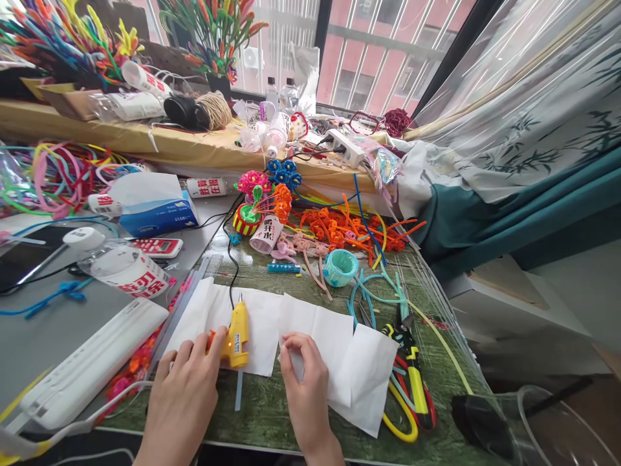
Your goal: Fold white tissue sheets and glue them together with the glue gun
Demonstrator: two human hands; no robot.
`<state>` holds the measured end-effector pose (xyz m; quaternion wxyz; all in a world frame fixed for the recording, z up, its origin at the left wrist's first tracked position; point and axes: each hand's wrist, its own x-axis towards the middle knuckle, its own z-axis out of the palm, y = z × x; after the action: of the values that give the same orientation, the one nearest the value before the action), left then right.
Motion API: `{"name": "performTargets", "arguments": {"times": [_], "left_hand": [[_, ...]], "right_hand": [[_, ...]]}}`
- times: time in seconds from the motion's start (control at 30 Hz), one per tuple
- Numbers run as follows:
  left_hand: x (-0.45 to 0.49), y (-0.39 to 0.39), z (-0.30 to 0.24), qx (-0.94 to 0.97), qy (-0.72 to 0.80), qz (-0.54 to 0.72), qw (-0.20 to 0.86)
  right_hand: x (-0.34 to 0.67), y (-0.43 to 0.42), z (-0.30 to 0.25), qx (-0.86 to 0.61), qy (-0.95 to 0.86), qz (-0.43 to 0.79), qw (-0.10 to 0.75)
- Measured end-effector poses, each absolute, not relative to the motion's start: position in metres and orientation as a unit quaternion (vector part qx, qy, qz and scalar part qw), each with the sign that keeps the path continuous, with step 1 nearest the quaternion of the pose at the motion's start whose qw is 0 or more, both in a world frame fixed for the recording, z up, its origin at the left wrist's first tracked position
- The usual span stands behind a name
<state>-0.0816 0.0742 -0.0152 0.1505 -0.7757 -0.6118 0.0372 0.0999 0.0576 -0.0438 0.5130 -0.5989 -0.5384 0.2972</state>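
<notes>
A yellow hot glue gun lies on white paper sheets, its nozzle pointing away from me and a clear glue stick jutting from its rear. My left hand rests palm down beside it, fingers spread and bent, the nearest fingertip touching the gun near its orange trigger. The thumb is hidden. Over another white sheet, my right hand is closed with thumb and index finger pinched together; whatever is between the tips is too small to make out.
To the right lie pliers and yellow-handled scissors. Behind the paper are a turquoise ring-shaped piece, a teal glue-stick-like tube, a paper cup and orange pipe-cleaner flowers. A plastic bottle and white power strip lie left.
</notes>
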Motion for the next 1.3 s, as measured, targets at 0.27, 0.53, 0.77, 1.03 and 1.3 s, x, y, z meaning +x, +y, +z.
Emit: {"name": "performTargets", "arguments": {"times": [0.27,0.53,0.77,1.03,1.3], "left_hand": [[-0.082,0.075,-0.017,-0.768,-0.627,0.043,0.124],[-0.084,0.076,-0.019,-0.772,-0.625,0.026,0.111],[-0.085,0.075,-0.02,-0.772,-0.625,0.03,0.114],[-0.087,0.075,-0.024,-0.775,-0.619,0.031,0.123],[-0.087,0.074,-0.026,-0.779,-0.605,0.018,0.163]], "right_hand": [[0.102,0.057,-0.043,-0.591,-0.593,0.257,0.483],[0.108,0.057,-0.045,-0.572,-0.617,0.275,0.466],[0.112,0.058,-0.045,-0.576,-0.605,0.304,0.457],[0.117,0.061,-0.044,-0.581,-0.601,0.306,0.456],[0.118,0.062,-0.042,-0.579,-0.605,0.297,0.459]]}}
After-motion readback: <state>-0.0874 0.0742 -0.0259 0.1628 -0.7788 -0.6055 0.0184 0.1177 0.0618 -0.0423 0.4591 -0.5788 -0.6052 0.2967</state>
